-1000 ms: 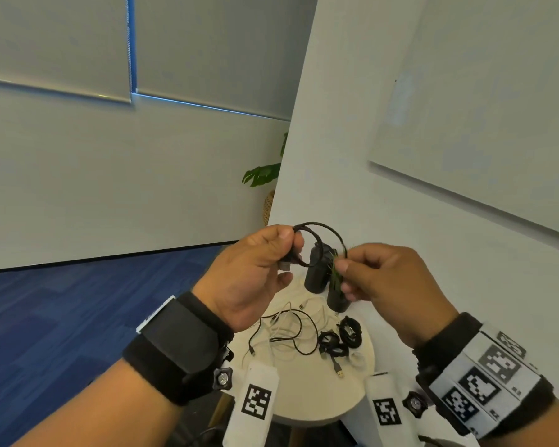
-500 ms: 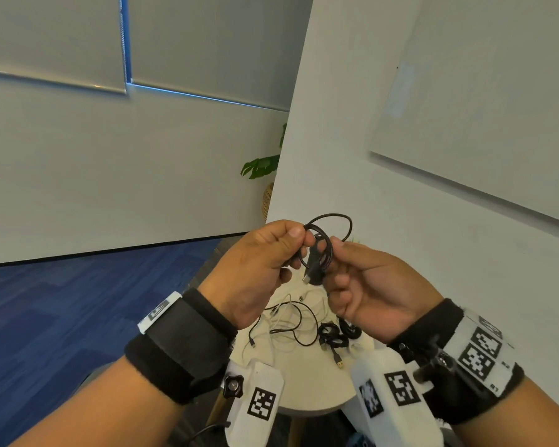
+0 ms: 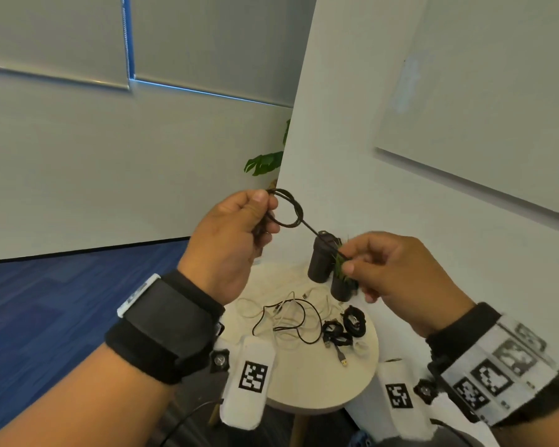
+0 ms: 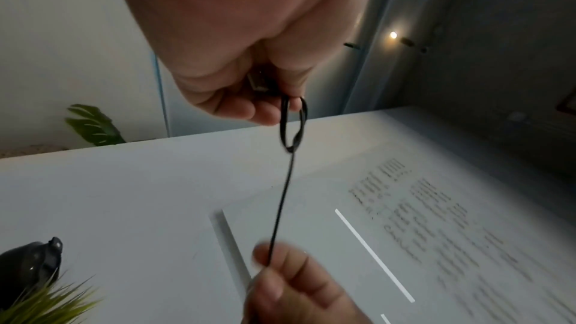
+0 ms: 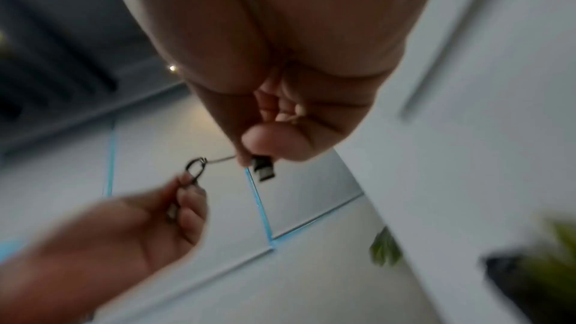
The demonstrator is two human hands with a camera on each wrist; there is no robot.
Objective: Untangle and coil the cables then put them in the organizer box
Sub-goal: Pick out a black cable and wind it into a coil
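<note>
Risk, coil: small loops of the black cable [image 3: 289, 208] pinched only at one side by the left hand [image 3: 229, 240]; likely to spring open if that pinch slackens while the tail is drawn taut.
Risk, tail: straight run from coil to right hand [image 3: 397, 279] looks tight; too hard a pull could shrink or drag a loop out of the left pinch.
Risk, plug: connector [image 5: 263, 169] juts past the right thumb, held just behind its body; slip possible, end would drop toward the bench [image 3: 320, 385].
Risk, bench items: hands held above two dark pots [image 3: 320, 262] at the far edge; a dropped end could snag there or in the loose cable pile [image 3: 291, 321] mid-bench.
Left hand pose: raised, fingers curled, thumb and forefinger pinching the coil; a second connector tucked in the curled fingers, seen from the left wrist.
Right hand pose: lower and to the right, thumb pressed to fingers on the cable end.
Cable location: in the air between both hands, clear of the bench.
Coiled bundles [image 3: 346, 327]: near the right edge of the bench.
Organizer box: not in view.
</note>
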